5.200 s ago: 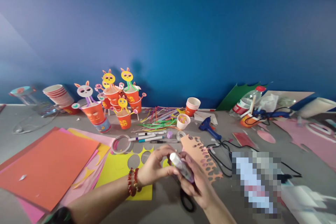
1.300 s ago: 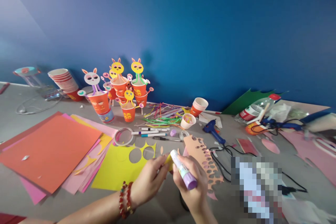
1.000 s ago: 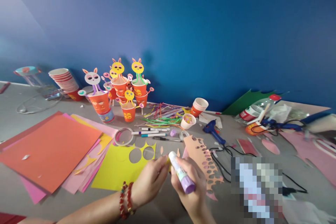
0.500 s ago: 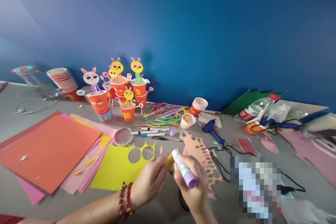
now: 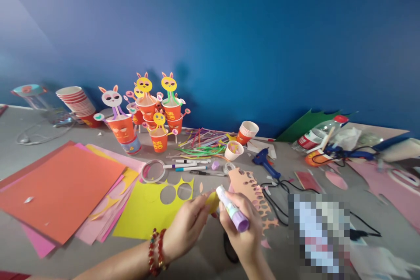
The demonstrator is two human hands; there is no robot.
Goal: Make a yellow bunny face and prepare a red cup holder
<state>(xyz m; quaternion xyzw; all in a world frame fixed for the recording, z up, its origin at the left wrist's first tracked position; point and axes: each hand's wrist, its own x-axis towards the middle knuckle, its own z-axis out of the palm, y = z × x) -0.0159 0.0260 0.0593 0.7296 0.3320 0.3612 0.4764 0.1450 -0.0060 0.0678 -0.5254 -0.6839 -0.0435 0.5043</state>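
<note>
My left hand [image 5: 185, 225], with red bead bracelets on its wrist, pinches a small yellow paper piece [image 5: 212, 202]; my fingers hide part of it. In my right hand [image 5: 244, 232] is a glue stick [image 5: 232, 210] with a white tip end and a purple base. Its white end points up and left, right beside the yellow piece; I cannot tell whether they touch. Under and left of my left hand lies a yellow sheet [image 5: 141, 214] with round holes cut in it. A peach sheet full of cut-outs [image 5: 244, 183] lies just beyond my right hand.
Orange paper [image 5: 65, 183] tops a stack of sheets at left. Paper-cup animal figures [image 5: 121, 127] stand by the wall near stacked cups [image 5: 74, 100]. Markers [image 5: 190, 168], pipe cleaners [image 5: 203, 151] and a blue glue gun [image 5: 267, 166] with a black cord lie ahead. A bottle [image 5: 316, 133] stands at right.
My right hand and the glue stick have shifted slightly to the right. My left hand stays nearly in place with the yellow piece. The view has moved a little.
</note>
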